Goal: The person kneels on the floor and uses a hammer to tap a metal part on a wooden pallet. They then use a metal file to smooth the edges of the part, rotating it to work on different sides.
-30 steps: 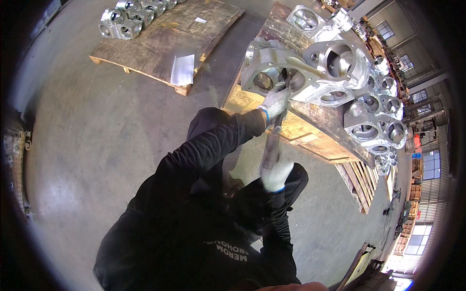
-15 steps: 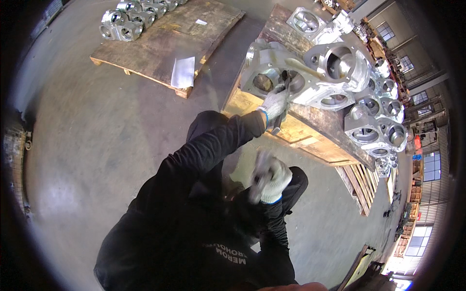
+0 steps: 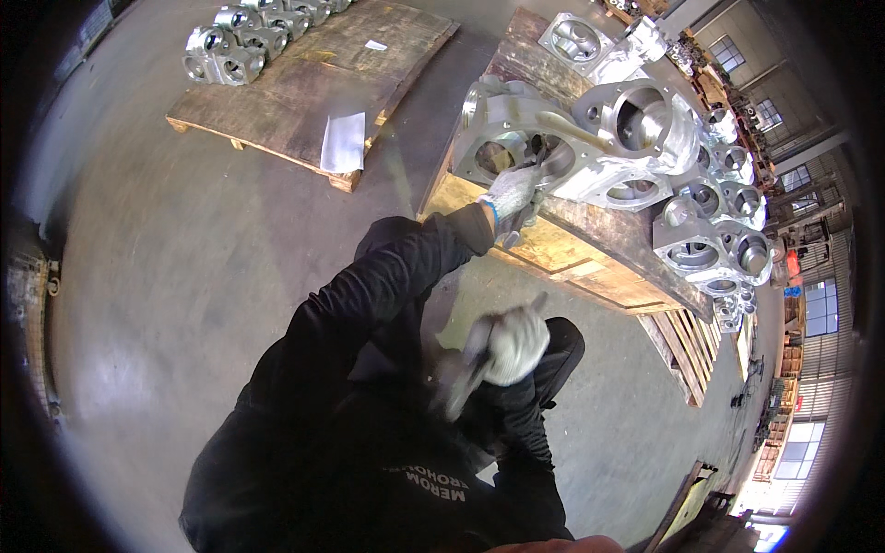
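Concrete floor (image 3: 230, 240), grey and smooth, is spreading beneath a low, brown, scuffed wooden platform (image 3: 590, 263). A large silver metal casting with round openings (image 3: 525, 112) is sitting at the platform's near edge; nothing visible is bracing it, so a hard sideways knock could be making it creep or tip. More silver metal castings (image 3: 666, 240) are standing just right of it, where a shifting neighbour could be scratching them. The white-gloved right hand (image 3: 519, 346) is gripping a grey, hammer-like tool (image 3: 452, 389), well apart from the casting; blur is hiding that tool's exact shape. A badly aimed swing could be landing on the left hand (image 3: 513, 192), which, gloved in white knit with a blue cuff, is clasping a dark, slender metal tool (image 3: 510, 240). Its upper end is apparently reaching into one opening; a slipping tip could be gouging the bore, and thin knit is probably giving knuckles little protection.
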`<state>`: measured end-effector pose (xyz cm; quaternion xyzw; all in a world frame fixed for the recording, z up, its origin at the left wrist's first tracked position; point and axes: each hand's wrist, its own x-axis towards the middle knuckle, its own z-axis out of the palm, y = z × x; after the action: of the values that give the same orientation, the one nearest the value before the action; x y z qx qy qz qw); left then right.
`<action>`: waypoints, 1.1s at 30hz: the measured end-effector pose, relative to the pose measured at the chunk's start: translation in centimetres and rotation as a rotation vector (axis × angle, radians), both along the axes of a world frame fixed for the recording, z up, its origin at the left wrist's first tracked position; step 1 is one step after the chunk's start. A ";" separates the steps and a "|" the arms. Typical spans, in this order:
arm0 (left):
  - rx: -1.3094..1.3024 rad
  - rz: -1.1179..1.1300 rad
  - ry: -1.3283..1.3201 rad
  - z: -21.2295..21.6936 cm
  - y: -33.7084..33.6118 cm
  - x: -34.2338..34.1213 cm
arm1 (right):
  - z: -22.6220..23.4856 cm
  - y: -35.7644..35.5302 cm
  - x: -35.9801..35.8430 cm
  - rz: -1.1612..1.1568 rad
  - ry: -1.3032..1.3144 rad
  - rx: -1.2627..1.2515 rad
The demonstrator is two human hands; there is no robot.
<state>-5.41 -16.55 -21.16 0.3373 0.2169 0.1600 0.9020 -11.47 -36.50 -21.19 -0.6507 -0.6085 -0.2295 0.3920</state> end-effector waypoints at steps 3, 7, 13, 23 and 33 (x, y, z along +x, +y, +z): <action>0.130 -0.015 0.097 0.2 0.4 -0.1 | -0.6 0.5 0.3 -0.404 0.240 -0.295; 0.023 -0.054 0.016 -0.4 1.0 0.4 | -1.6 0.0 0.1 0.023 -0.056 -0.032; -0.015 -0.054 -0.040 -1.7 1.6 1.0 | -1.6 0.6 0.0 -0.373 0.265 -0.244; 0.056 -0.023 -0.025 -2.0 2.0 1.3 | -0.7 1.1 -0.2 -0.323 0.449 -0.236; 0.139 -0.074 0.022 -2.4 3.2 1.6 | -2.0 1.2 0.8 -0.345 0.081 -0.146</action>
<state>-3.77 -13.36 -23.60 0.4084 0.2026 0.1375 0.8793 -10.67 -35.25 -23.21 -0.7808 -0.4868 -0.2222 0.3227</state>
